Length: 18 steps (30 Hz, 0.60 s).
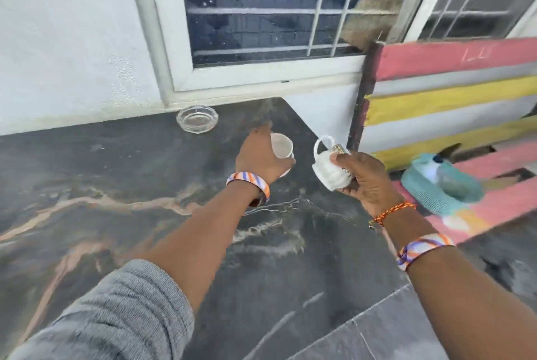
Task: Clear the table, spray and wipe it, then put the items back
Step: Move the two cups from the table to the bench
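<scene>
Table (145, 214), a dark marbled slab with pale pink and white veins, lies under both outstretched arms. Above its far right part the left hand (263, 156) curls around a small white cup (282, 148), fingers wrapped on the near side and the open mouth tipped toward the camera; whether the cup's base touches the table cannot be told. Just right of that cup, over the table's right edge, the right hand (363, 178) grips a second white cup (329, 169) with a ribbed body, tilted on its side, its loop handle (324, 143) pointing up and left. Something small and patterned is pressed between the fingers and this cup, too blurred to name. Each wrist wears a striped orange, purple and white band (251, 182), and the right wrist also carries an orange thread bracelet (393, 211). A grey sleeve (116, 316) covers the left upper arm.

Beyond the left hand, at the table's far edge against the white wall (58, 40), sits a clear glass ashtray (197, 118). Above the ashtray is a barred window (261, 5). Right of the table stands a bench (450, 92) of pink, yellow and grey slats, with a teal cloth (436, 188) and a blurred bottle-like thing lying on its seat.
</scene>
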Each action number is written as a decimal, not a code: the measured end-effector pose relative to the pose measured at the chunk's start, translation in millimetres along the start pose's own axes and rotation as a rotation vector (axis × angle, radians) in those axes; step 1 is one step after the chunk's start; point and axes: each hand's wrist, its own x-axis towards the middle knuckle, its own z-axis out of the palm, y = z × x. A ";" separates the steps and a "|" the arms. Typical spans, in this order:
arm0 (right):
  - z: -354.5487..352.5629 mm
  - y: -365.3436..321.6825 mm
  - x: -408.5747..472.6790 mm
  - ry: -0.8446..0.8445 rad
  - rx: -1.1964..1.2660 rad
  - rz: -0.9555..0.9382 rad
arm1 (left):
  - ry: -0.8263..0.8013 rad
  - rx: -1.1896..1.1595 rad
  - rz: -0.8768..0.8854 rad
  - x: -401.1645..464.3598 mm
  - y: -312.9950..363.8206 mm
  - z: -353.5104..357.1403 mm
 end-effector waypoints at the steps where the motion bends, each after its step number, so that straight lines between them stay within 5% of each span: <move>1: -27.6 0.8 -4.0 0.013 -0.027 0.002 | -0.025 -0.010 0.017 -4.5 18.7 19.6; 8: -185.2 6.9 -27.2 0.150 -0.099 0.013 | -0.227 -0.009 0.175 -29.4 127.1 128.1; 18: -317.8 36.4 19.0 0.299 -0.195 0.059 | -0.438 0.064 0.333 1.4 210.6 249.7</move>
